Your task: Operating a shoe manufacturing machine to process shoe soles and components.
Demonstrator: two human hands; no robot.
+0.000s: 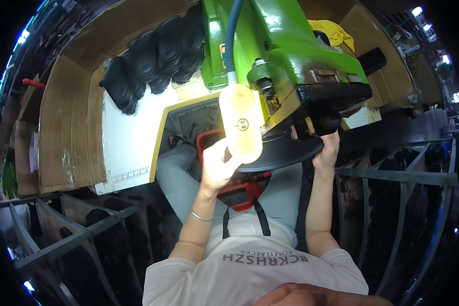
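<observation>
In front of me a green machine bears a dark head above a black curved piece with a smooth rim. A glowing oval lamp on a blue-grey flexible neck hangs over the left end of that piece. My left hand is closed beside the lamp's lower end, which covers some of its fingertips; what they pinch is hidden. At the right end of the rim, my right hand is curled upward beneath the machine head. Its fingertips are partly covered, so I cannot make out what it grips.
Stacks of black shoe soles lie on the white table at the left. Cardboard boxes stand around it, with a yellow cloth behind the machine. Metal racks flank me. A red seat or frame shows between my legs.
</observation>
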